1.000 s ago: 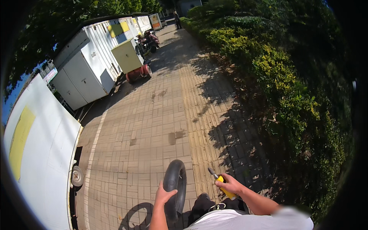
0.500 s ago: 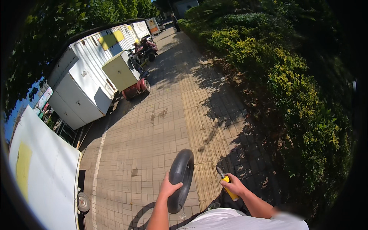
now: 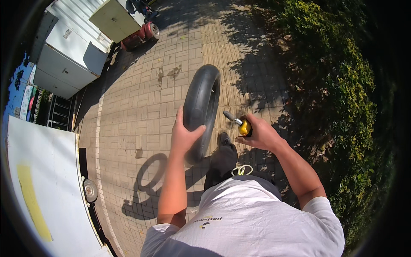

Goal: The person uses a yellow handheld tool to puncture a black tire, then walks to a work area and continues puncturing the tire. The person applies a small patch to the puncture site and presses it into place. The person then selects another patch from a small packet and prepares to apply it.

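Observation:
My left hand (image 3: pixel 186 136) is wrapped round the near part of an inflated black inner tube (image 3: pixel 198 96), held upright in front of me, its thumb across the side and a small valve showing inside the ring. To its right, my right hand (image 3: pixel 261 133) grips a yellow-handled tool (image 3: pixel 245 127) with a silver shaft and a grey, rounded tip pointing forward-left toward the tube. The tool and tube are apart. Below them show my dark trouser leg and shoe (image 3: pixel 224 139), with a pale looped cord (image 3: pixel 242 170) at my waist.
A paved walkway (image 3: pixel 137 111) with a ribbed strip runs ahead. On the left stand a white panelled trailer (image 3: pixel 40 162) with a small wheel, white metal sheds (image 3: pixel 64 64) and a red-wheeled cart (image 3: pixel 137 38) carrying a cream box. A leafy hedge (image 3: pixel 346 98) lines the right side.
My view has tilted down, showing more of my shirt and leg. Both hands, still holding tube and tool, appear higher in the picture; the sheds and cart have shifted up.

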